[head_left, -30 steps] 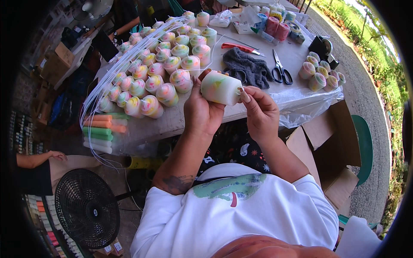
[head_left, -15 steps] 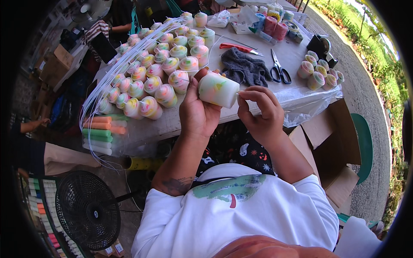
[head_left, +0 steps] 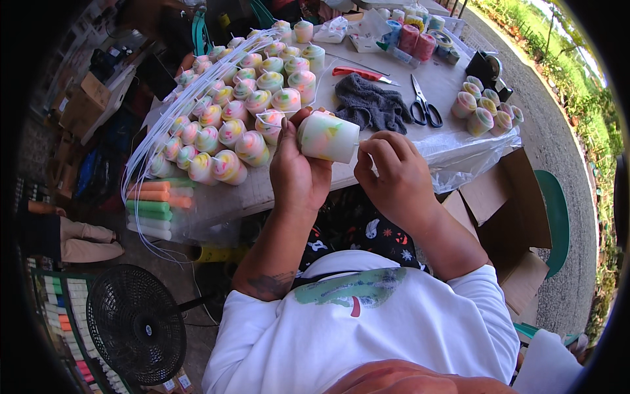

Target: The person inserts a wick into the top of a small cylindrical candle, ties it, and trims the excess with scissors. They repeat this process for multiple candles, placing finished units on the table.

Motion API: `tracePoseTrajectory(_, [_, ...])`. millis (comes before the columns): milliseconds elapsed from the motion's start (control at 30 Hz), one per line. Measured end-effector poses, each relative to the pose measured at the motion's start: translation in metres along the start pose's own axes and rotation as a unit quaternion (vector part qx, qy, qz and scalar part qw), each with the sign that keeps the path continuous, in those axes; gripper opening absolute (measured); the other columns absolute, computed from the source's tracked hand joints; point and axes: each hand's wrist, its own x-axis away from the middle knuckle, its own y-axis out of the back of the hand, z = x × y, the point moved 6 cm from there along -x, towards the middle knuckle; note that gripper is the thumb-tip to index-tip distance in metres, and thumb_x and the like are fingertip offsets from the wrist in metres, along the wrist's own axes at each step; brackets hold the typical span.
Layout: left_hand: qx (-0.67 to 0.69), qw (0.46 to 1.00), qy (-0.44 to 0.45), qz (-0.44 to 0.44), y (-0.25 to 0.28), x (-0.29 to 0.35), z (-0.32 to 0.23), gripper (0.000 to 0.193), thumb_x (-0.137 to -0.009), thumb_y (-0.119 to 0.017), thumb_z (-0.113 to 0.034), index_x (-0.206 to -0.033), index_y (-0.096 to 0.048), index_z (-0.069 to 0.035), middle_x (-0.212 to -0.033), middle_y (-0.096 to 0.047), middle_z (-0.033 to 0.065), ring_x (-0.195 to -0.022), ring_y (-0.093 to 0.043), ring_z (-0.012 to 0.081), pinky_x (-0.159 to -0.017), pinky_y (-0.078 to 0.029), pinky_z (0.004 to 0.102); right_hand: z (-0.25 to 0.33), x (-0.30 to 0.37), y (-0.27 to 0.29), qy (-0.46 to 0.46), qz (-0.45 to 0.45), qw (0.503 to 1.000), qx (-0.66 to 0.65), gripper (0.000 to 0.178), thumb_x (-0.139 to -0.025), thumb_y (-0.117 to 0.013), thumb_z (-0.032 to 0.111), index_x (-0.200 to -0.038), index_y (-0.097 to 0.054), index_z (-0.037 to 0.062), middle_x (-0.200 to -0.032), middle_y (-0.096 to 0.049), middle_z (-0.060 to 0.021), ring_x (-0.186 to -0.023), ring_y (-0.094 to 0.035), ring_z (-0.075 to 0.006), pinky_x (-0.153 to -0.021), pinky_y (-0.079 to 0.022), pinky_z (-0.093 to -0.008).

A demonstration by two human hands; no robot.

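A thick white pillar candle point(head_left: 333, 139) with green, yellow and pink patches lies on its side in my left hand point(head_left: 296, 176), whose fingers wrap round its far end. Just right of the candle's flat end is my right hand point(head_left: 397, 169), thumb and forefinger bent together in a pinch. Whether a wick or anything else is between those fingertips is too small to tell. Behind my left hand stand rows of multicoloured swirl-topped candles point(head_left: 252, 146), with a bundle of long white wicks point(head_left: 147, 141) lying along their left side.
A dark grey cloth point(head_left: 371, 102), black-handled scissors point(head_left: 425, 105) and a red-handled cutter point(head_left: 357, 72) lie beyond my hands. More small candles point(head_left: 482, 120) stand at the right by a tape dispenser point(head_left: 489, 69). An open cardboard box point(head_left: 505, 217) is below right, a black fan point(head_left: 138, 325) lower left.
My left hand and the candle have shifted slightly left. My right fingertips have drawn back a little from the candle's end. At the left, another person's leg has moved.
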Motion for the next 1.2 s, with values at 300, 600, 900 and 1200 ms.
tracePoseTrajectory(300, [-0.011,0.999,-0.036,0.014,0.003,-0.002,0.000,0.035,-0.104,-0.032,-0.032,-0.113,-0.054,-0.005,-0.111,-0.059,0.0101,-0.105,-0.059,0.0218,-0.091,-0.050,0.0401,0.002,-0.002,-0.006,0.007,0.050,0.997,0.053,0.019,-0.070,-0.065,0.007,-0.084,-0.053,0.0025,-0.085,-0.055,-0.0123,-0.078,-0.058,-0.0297,-0.067,-0.050,-0.0400])
tracePoseTrajectory(600, [-0.009,0.999,-0.050,0.012,0.009,-0.004,-0.001,0.035,-0.103,-0.034,-0.035,-0.108,-0.053,-0.005,-0.106,-0.061,0.0111,-0.099,-0.062,0.0226,-0.086,-0.053,0.0392,0.003,-0.002,-0.001,-0.003,0.053,0.998,-0.018,0.018,-0.074,-0.066,0.006,-0.088,-0.057,0.0027,-0.088,-0.058,-0.0115,-0.082,-0.060,-0.0298,-0.071,-0.052,-0.0390])
tracePoseTrajectory(900, [0.046,0.999,0.001,0.019,0.007,-0.005,-0.003,0.036,-0.104,-0.033,-0.033,-0.107,-0.053,-0.003,-0.103,-0.062,0.0141,-0.098,-0.062,0.0272,-0.088,-0.052,0.0422,-0.028,0.008,-0.008,-0.075,0.023,0.954,-0.288,0.039,-0.074,-0.076,0.004,-0.111,-0.063,0.0053,-0.104,-0.062,-0.0117,-0.093,-0.062,-0.0263,-0.079,-0.051,-0.0325])
tracePoseTrajectory(1200, [-0.013,0.999,0.031,0.009,0.006,0.000,0.003,0.042,-0.104,-0.026,-0.036,-0.110,-0.053,-0.004,-0.113,-0.058,0.0145,-0.107,-0.058,0.0272,-0.093,-0.049,0.0433,-0.016,0.002,-0.018,-0.004,0.058,0.961,-0.269,0.076,-0.067,-0.083,0.017,-0.134,-0.051,0.0039,-0.122,-0.060,-0.0144,-0.113,-0.057,-0.0263,-0.095,-0.044,-0.0372])
